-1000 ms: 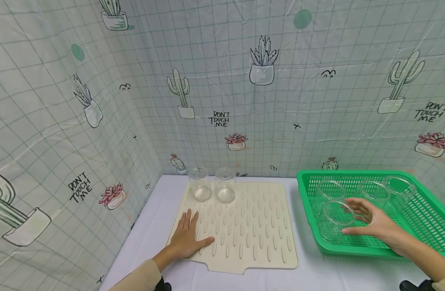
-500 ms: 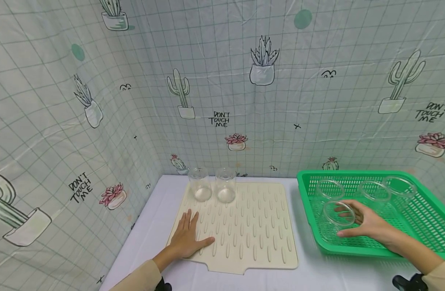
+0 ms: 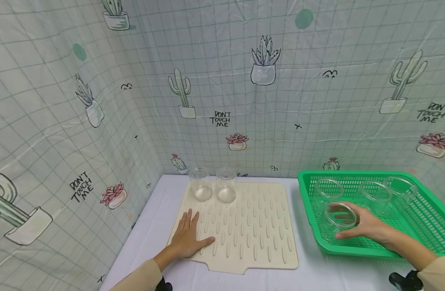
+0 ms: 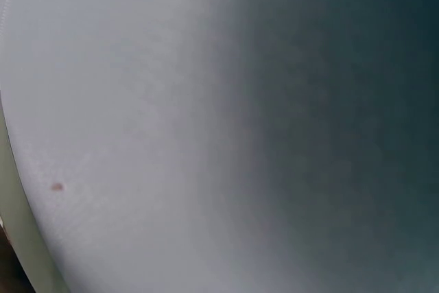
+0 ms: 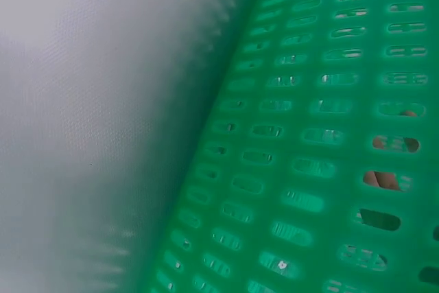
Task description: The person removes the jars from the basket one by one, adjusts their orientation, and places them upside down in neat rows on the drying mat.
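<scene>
My right hand (image 3: 368, 225) is inside the green basket (image 3: 318, 245). It grips a clear cup (image 3: 334, 224) there, thumb on the near side and fingers curled round the far side, seen through the clear wall. Through the slots of the basket's side in the right wrist view, a bit of the hand shows. My left hand (image 3: 186, 236) rests flat, fingers straight, on the left part of a beige ridged mat (image 3: 256, 226). The left wrist view shows only blurred white cloth (image 4: 123, 101) and a dark area.
Two clear cups, a left one (image 3: 202, 190) and a right one (image 3: 226, 190), stand side by side at the mat's back left. In the basket, three more clear cups stand behind the right hand, one (image 3: 330, 195) at back left. A patterned curtain (image 3: 222, 81) hangs behind the table.
My right hand has moved left and its fingers have closed round the near cup in the basket. The left hand has stayed on the mat.
</scene>
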Tool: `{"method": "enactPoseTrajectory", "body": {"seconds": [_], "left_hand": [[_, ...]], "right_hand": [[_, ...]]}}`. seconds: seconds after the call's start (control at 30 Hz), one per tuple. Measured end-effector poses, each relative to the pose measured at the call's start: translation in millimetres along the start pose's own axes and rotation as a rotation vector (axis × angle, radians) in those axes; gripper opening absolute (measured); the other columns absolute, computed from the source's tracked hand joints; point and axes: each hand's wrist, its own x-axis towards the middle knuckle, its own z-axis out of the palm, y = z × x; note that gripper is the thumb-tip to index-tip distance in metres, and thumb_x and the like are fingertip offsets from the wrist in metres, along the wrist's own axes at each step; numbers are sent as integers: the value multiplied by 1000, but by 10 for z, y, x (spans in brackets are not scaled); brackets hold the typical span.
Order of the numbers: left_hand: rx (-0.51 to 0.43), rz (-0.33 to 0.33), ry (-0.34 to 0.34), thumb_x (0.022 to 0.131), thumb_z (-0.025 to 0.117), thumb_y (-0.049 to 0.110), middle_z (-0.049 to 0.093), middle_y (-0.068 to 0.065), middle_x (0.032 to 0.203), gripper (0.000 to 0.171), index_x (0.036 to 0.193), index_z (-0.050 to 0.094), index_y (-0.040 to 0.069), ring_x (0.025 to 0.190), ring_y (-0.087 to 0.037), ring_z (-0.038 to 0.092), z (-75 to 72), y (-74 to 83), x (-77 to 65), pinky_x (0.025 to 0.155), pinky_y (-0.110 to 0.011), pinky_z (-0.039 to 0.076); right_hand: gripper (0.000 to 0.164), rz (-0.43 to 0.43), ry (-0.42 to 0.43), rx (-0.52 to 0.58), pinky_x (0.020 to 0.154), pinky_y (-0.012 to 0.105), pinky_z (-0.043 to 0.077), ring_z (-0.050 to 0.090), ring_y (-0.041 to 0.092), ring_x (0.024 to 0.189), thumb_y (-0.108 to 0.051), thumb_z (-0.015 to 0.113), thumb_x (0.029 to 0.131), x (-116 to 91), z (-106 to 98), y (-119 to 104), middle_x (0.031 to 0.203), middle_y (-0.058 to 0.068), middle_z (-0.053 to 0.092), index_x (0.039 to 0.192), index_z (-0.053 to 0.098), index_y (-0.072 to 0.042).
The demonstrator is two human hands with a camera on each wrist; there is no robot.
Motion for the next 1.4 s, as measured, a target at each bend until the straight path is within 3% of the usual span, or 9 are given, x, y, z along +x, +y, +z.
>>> {"method": "enactPoseTrajectory", "body": {"seconds": [0.33,0.73,1.03,1.23,1.4], "left_hand": [[1,7,-2,76,49,73,3,-22,151,106,147,13,2,138,-35,-3,-16,29,-7,110,-49,2],[-15,1,4,76,50,71,4,-24,150,105,146,14,1,138,-37,-1,-26,25,-17,110,-49,2],[-19,-11,-7,77,52,69,2,-24,150,104,146,15,2,137,-38,-1,-36,41,-17,110,-49,3],[-46,-13,-7,77,52,69,3,-25,150,104,146,15,2,137,-38,-2,-52,52,-20,110,-50,2],[-68,-6,-11,78,52,68,3,-23,150,102,147,14,3,138,-36,-3,-54,39,-23,110,-49,2]], "right_hand": [[67,-75,68,-26,78,28,49,56,13,105,1,72,75,-93,-85,-34,124,8,53,134,41,-4],[69,-16,78,42,79,32,51,53,4,107,-1,69,79,-194,-202,-134,127,-3,50,138,34,-5],[67,-49,100,-17,77,28,50,51,2,109,1,66,81,-258,-268,-260,128,2,50,139,33,-8],[68,-27,145,-31,75,29,51,50,-2,108,-3,67,82,-263,-282,-362,128,-5,49,140,33,-10],[67,-15,210,-21,76,27,51,50,-2,109,-1,68,81,-282,-285,-410,127,-4,50,138,35,-10]]}}
